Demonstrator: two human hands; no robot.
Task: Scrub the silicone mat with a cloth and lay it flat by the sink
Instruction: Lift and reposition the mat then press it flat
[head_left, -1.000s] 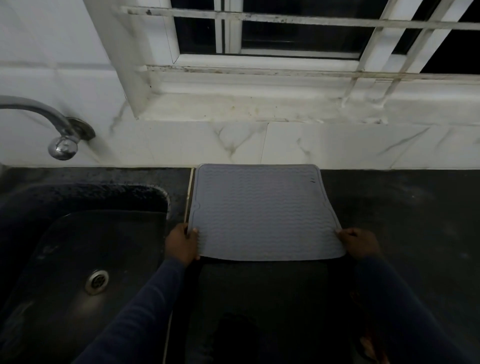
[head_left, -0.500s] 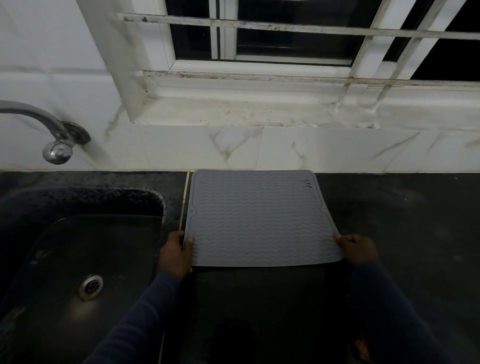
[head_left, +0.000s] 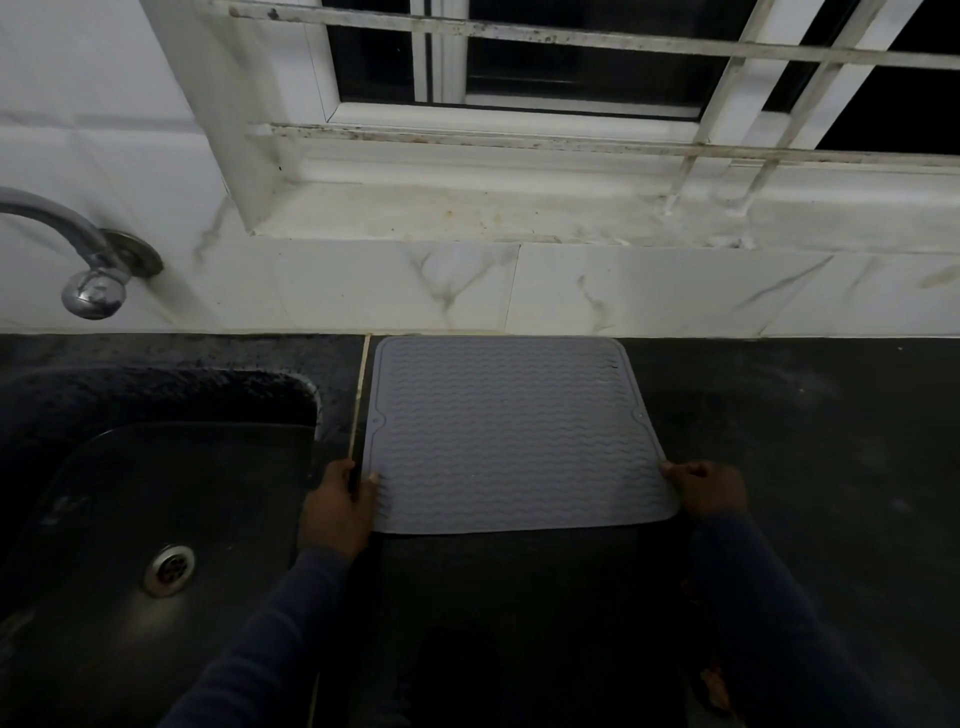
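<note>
The silicone mat (head_left: 511, 434) lay on the counter (head_left: 805, 441), just right of the sink (head_left: 156, 493), with its far edge against the tiled wall (head_left: 467, 291) below the window sill (head_left: 493, 213). The left hand (head_left: 340, 512) held its near left corner and the right hand (head_left: 709, 493) its near right corner. The tap (head_left: 85, 260) stood out from the wall behind the sink.

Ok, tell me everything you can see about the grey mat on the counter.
The mat is a grey, roughly square sheet with rounded corners, a raised rim and wavy ridges across its face; it looks like silicone. A small round tab sits midway along each side edge. It lies flat on the dark counter, right of the sink, its far edge at the tiled wall. The left hand and right hand grip its two near corners.
</note>
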